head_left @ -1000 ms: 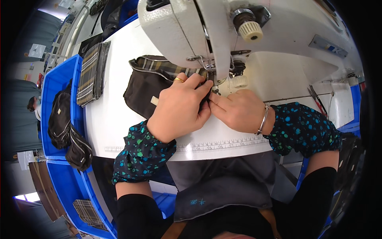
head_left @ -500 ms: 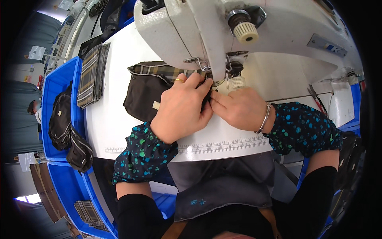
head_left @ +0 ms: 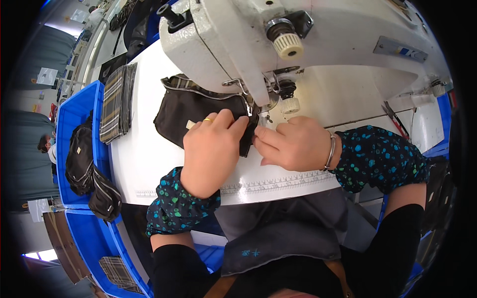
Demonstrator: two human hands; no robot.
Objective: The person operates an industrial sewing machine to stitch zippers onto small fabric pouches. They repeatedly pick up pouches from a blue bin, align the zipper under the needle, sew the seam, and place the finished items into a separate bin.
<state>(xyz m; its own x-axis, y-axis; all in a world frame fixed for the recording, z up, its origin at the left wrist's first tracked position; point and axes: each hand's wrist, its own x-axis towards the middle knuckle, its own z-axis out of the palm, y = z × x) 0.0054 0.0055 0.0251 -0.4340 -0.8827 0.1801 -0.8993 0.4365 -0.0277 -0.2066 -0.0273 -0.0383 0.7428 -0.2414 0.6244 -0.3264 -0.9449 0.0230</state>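
A black fabric pouch (head_left: 185, 109) with a zipper and plaid trim lies on the white sewing table (head_left: 144, 164), its right end under the needle of a white sewing machine (head_left: 298, 44). My left hand (head_left: 211, 149), wearing a gold ring, presses down on the pouch and pinches its edge beside the needle. Just to the right, my right hand (head_left: 295, 144), with a silver bangle on the wrist, pinches the same edge, fingertips meeting those of the left hand. The seam itself is hidden by my fingers.
A stack of plaid fabric pieces (head_left: 117, 102) lies at the table's left edge. Blue bins (head_left: 74, 114) on the left hold finished black bags (head_left: 82, 159) and more plaid pieces (head_left: 117, 270). Scissors (head_left: 395, 115) lie far right. A printed ruler (head_left: 278, 181) runs along the table's front edge.
The view has shifted down and closer to the machine head. Both hands stay on the pouch edge by the needle, with the pouch drawn slightly further left.
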